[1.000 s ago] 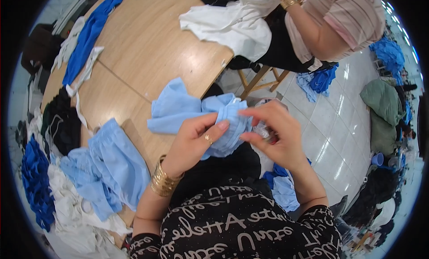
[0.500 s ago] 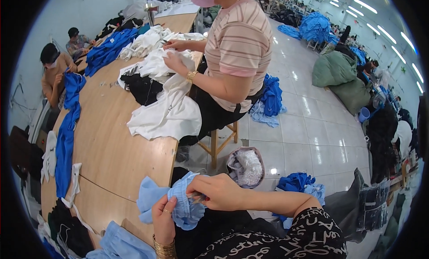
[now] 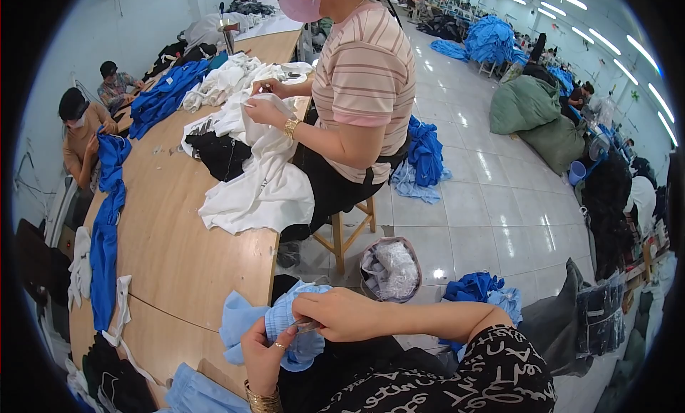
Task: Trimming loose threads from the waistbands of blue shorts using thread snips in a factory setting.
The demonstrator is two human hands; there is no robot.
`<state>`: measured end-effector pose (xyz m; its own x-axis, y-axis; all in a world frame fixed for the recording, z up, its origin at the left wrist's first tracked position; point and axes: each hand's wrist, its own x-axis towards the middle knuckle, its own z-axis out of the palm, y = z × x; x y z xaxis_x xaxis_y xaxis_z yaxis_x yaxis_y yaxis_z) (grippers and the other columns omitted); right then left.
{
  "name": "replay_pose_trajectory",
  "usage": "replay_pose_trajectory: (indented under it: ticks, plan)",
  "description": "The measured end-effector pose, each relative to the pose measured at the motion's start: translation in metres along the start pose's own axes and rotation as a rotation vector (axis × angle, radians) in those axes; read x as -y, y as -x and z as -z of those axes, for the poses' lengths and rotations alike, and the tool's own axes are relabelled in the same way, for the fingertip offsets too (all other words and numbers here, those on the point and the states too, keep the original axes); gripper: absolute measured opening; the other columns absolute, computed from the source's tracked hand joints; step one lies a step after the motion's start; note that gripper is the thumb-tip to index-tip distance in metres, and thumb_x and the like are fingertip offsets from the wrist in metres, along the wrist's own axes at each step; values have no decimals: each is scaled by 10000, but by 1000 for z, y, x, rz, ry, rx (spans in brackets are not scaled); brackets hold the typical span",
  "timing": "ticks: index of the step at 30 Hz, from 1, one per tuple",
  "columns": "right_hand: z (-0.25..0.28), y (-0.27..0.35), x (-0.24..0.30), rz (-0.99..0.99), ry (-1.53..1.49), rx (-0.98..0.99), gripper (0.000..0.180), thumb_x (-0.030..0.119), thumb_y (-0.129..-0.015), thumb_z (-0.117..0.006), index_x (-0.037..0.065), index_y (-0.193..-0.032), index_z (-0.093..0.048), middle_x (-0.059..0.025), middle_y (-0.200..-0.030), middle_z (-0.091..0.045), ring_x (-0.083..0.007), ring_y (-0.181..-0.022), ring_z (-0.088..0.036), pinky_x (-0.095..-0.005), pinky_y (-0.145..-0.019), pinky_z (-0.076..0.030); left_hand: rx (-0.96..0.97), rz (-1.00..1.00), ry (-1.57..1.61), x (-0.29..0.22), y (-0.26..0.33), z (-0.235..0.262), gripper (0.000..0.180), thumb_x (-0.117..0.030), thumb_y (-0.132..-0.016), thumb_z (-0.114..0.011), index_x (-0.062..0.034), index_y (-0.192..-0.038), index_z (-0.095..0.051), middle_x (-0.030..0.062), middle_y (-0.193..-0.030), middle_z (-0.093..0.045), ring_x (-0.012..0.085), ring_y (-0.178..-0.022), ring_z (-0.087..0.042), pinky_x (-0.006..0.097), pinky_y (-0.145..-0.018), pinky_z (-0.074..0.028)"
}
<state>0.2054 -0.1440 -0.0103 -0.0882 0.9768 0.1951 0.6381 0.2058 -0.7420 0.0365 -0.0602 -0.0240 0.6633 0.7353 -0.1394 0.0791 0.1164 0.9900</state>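
From where I stand, the right forearm reaches in almost level from a bent elbow, out of a black sleeve (image 3: 499, 366) with pale lettering. The right hand (image 3: 327, 314) is turned knuckles up, its fingers curled shut around a small metal tool (image 3: 307, 326) held against the cloth. The left hand (image 3: 261, 352) comes up from below, gold bangles (image 3: 262, 399) at the wrist, thumb and fingers pinching the waistband of a light blue garment (image 3: 305, 350). That garment sits bunched between both hands above the lap, at the tabletop's (image 3: 178, 235) near edge; its band is ribbed with tight gathers, the rest soft and smooth. The right hand covers part of it.

Another light blue piece (image 3: 203, 391) lies nearby at lower left, beside crumpled black cloth (image 3: 110, 370). Beyond, a co-worker in a striped shirt (image 3: 371, 70) handles limp white cloth (image 3: 260, 199). A bin (image 3: 420, 270) of crinkled clear plastic stands near the wooden stool (image 3: 341, 245).
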Motion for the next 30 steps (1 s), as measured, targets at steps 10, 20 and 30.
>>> replay_pose_trajectory:
  ticks: [10,20,30]
  plan:
    - [-3,-2,-10,-119,-362,19,131,107,-806,-592,36,-850,-491,-69,-756,-497,-208,-615,-495,-323,-565,-414,-49,-87,-112,9,-2,-5,161,-61,-764,-657,29,-880,-592,3,-738,-587,52,-649,-496,197,-588,-405]
    - [0,1,-2,49,-19,-42,165,108,-766,-592,36,-830,-457,-80,-818,-448,-284,-662,-538,-365,-547,-424,92,155,344,17,-17,-5,192,-104,-827,-591,34,-960,-593,59,-872,-634,90,-756,-576,215,-699,-445]
    - [-6,-3,-11,-18,-359,-77,139,94,-808,-586,30,-800,-462,-49,-948,-472,-145,-683,-499,-266,-584,-402,68,205,379,22,-20,-5,213,-70,-824,-510,45,-993,-566,77,-901,-624,121,-798,-590,240,-739,-459]
